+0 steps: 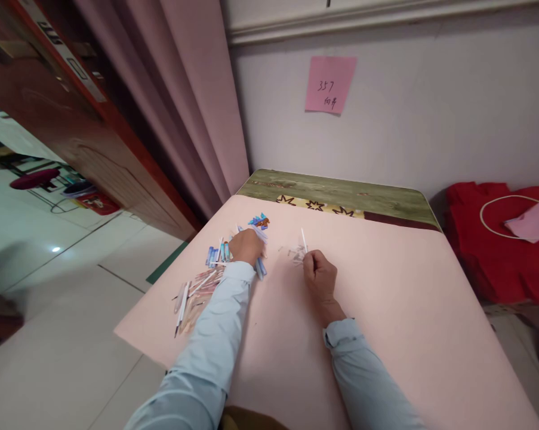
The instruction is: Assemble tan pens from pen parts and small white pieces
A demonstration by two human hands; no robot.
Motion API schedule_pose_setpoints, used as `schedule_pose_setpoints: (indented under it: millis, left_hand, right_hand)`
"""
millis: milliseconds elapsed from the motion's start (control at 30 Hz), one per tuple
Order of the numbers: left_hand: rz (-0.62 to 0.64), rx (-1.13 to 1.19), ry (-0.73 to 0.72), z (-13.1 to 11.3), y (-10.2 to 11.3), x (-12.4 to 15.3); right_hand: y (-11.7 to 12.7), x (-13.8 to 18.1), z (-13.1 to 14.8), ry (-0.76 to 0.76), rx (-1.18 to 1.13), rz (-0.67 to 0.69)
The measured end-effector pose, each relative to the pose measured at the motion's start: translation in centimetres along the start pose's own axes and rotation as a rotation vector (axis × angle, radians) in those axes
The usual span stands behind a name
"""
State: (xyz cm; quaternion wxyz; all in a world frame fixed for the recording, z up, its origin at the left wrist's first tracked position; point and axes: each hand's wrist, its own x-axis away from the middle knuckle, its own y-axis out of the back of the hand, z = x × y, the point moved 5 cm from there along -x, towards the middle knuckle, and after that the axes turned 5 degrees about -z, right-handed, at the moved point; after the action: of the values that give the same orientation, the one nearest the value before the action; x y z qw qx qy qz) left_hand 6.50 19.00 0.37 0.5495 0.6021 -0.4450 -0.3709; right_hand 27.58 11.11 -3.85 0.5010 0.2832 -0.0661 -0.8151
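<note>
My right hand (320, 273) is closed in a fist, with a thin white stick (304, 240) poking up from it. Just beyond that fist lies a small heap of whitish bits (296, 255), blurred. My left hand (246, 246) reaches down onto a group of pale blue, pen-like sticks (261, 269); its fingers are hidden under the back of the hand. To its left are short blue tubes (211, 257), some with orange ends. Nearer me, beside my left sleeve, spreads a pile of clear, pinkish and white pen parts (200, 289), some dark-tipped. Small blue and brown pieces (261, 221) lie beyond my left hand.
Pale pink paper covers the table (385, 310), with a green wood-patterned strip (341, 186) showing at the back. A pink curtain (197, 89) and a brown door (94, 137) stand at left. A red cloth-covered seat (475, 239) is at right, by the wall.
</note>
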Motion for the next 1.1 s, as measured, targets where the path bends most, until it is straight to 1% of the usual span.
schedule_pose_setpoints:
  millis: [167, 300, 333, 367, 433, 467, 500, 533, 567, 633, 700, 733, 800, 967, 1100]
  left_hand:
    - [0.015, 0.022, -0.002, -0.5, -0.8, -0.2]
    - [0.062, 0.069, 0.053, 0.1, -0.2, 0.0]
    - [0.038, 0.083, 0.063, 0.3, 0.2, 0.1]
    - [-0.014, 0.103, 0.063, 0.3, 0.7, 0.3]
    - [-0.164, 0.210, 0.018, -0.3, 1.6, 0.8]
    - [-0.222, 0.327, -0.021, -0.8, 1.8, 1.2]
    - [-0.246, 0.494, -0.058, -1.5, 1.6, 1.6]
    - [-0.226, 0.707, -0.096, -2.3, 1.1, 1.9]
    - [-0.159, 0.959, -0.117, -3.1, 0.3, 2.3]
    - [0.032, 1.407, -0.119, -4.7, -1.6, 3.0]
    - [0.163, 1.677, -0.059, -5.6, -3.3, 3.5]
    - [0.199, 1.753, -0.032, -5.8, -3.9, 3.7]
    - [0.227, 1.831, -0.013, -5.8, -4.5, 3.9]
    - [0.272, 1.889, -0.092, -5.4, -4.3, 3.8]
    - [0.276, 1.991, -0.081, -5.4, -4.4, 3.6]
  right_hand:
    - [-0.1, -0.1, 0.0, 0.005, -0.023, -0.004]
    - [-0.1, -0.1, -0.3, -0.001, -0.044, -0.028]
    - [-0.2, -0.1, -0.4, -0.009, -0.053, -0.032]
    - [-0.2, -0.2, -0.5, -0.021, -0.065, -0.033]
    - [-0.3, -0.3, -0.7, -0.060, -0.098, -0.036]
    - [-0.3, -0.4, -0.9, -0.085, -0.117, -0.041]
    - [-0.4, -0.4, -1.0, -0.112, -0.137, -0.050]
    - [-0.3, -0.5, -1.2, -0.136, -0.156, -0.065]
    - [-0.3, -0.6, -1.3, -0.159, -0.174, -0.084]
    - [-0.2, -0.8, -1.6, -0.196, -0.203, -0.123]
    - [-0.3, -0.9, -1.9, -0.226, -0.237, -0.146]
    - [-0.4, -0.9, -2.1, -0.238, -0.256, -0.151]
    - [-0.7, -0.9, -2.3, -0.249, -0.284, -0.155]
    - [-1.0, -0.7, -2.2, -0.250, -0.279, -0.131]
    - [-0.6, -0.6, -1.9, -0.241, -0.241, -0.117]
